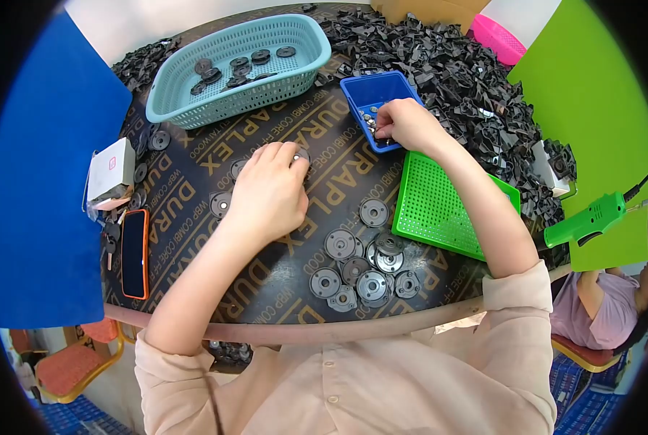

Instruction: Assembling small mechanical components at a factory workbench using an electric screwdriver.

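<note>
My left hand (270, 190) lies palm down over some round black discs, its fingers lightly bent and a little apart. One disc (303, 155) shows by the fingertips, another disc (220, 204) beside the wrist; what lies under the palm is hidden. My right hand (405, 125) reaches into a small blue bin (376, 84) with its fingers pinched together. Small silver metal pieces (369, 118) lie in the bin around the fingertips; whatever is pinched cannot be made out. Nearer me, between my forearms, is a loose pile of round grey-black discs (354, 270) with centre holes.
A pale teal basket (230, 109) with several discs stands at the back left. Black plastic parts (469, 87) heap the far right. A green perforated tray (440, 206) sits under my right forearm. A phone (135, 254), white box (111, 171) and green power tool (588, 219) flank the workplace.
</note>
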The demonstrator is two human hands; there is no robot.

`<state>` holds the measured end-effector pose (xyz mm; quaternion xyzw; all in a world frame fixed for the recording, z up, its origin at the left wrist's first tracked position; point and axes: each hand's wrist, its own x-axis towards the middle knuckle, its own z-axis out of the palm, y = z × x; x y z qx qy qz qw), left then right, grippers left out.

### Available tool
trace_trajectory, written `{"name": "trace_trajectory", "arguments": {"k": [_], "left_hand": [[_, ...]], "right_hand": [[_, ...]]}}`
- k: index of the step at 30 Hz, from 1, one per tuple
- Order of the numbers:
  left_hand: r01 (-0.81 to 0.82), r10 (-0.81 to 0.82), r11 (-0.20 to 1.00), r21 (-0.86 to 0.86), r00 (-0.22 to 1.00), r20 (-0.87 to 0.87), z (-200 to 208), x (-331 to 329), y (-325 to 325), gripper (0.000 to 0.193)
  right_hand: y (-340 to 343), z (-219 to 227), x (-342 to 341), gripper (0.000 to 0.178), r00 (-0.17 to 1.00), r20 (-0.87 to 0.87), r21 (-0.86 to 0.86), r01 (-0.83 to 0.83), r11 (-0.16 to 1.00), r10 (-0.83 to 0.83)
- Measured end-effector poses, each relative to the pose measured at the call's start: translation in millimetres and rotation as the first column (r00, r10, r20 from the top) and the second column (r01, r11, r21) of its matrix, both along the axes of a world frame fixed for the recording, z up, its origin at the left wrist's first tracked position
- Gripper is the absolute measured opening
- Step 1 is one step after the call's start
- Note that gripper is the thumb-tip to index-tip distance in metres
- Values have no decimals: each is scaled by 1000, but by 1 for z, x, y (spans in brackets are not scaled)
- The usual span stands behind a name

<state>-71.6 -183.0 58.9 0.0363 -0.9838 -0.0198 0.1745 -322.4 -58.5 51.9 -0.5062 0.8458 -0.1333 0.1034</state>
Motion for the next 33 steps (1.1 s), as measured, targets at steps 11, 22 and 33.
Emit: {"name": "trace_trajectory", "arguments": {"k": [11, 22, 33], "left_hand": [[20, -233, 718, 696, 949, 213, -7, 22, 39, 31], [39, 70, 204, 978, 996, -55, 3, 7, 34, 19], [54, 102, -373, 926, 995, -17, -12, 13, 45, 27]], "right_hand": [[10, 17, 2, 8, 882, 450, -158, 229, 960, -137], [15, 22, 5, 9, 932, 298, -182, 266, 947, -205], [38, 57, 67, 12, 840, 541, -209, 183, 961, -42]]}}
